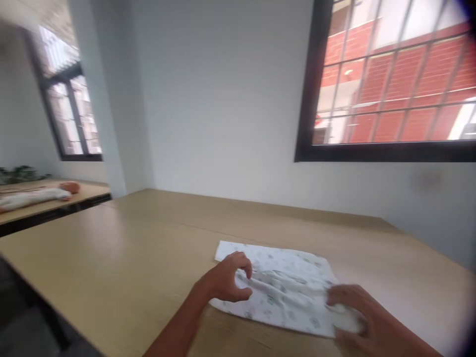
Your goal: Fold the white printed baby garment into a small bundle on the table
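Note:
A white cloth (pixel 286 285) with a small printed pattern lies folded flat on the wooden table (pixel 111 258), close to the near edge. My left hand (pixel 226 280) rests on the cloth's left side, fingers curled and pinching a wrinkle of fabric. Over the cloth's right near corner lies my right hand (pixel 357 312), pressing down on it with fingers bent. The picture is blurred by motion.
A grey wall runs behind the table, with a dark-framed barred window (pixel 390 84) at upper right. To the far left stands another wooden table (pixel 48 198) with a white bundle and an orange thing on it, beneath a second window (pixel 70 114).

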`<state>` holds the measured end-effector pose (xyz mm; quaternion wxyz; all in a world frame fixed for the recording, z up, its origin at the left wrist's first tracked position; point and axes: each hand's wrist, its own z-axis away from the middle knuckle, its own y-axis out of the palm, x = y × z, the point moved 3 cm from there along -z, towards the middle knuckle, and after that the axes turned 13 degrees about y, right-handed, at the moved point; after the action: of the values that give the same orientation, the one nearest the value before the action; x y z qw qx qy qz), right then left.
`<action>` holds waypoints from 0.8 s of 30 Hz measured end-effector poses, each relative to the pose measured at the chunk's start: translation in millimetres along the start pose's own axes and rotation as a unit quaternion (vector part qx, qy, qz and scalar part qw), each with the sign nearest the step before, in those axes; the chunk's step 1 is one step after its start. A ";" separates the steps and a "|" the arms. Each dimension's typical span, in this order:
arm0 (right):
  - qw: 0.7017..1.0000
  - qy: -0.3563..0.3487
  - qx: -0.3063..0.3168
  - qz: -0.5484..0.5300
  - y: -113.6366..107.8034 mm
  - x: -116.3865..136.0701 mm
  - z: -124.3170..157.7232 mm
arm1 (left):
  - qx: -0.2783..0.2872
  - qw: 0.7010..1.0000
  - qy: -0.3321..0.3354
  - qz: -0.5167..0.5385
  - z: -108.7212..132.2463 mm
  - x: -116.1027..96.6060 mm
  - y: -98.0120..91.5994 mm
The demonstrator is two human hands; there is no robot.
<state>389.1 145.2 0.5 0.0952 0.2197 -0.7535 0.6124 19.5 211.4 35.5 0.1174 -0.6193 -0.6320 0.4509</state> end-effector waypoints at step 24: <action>0.982 0.083 0.025 -0.168 -28.5 14.7 17.5 | 0.034 0.991 -0.121 0.040 22.0 26.2 -8.1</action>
<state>391.0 120.9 27.6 0.2536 0.2933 -0.6798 0.6225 -6.9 226.8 18.1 0.0432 -0.5804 -0.6007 0.5481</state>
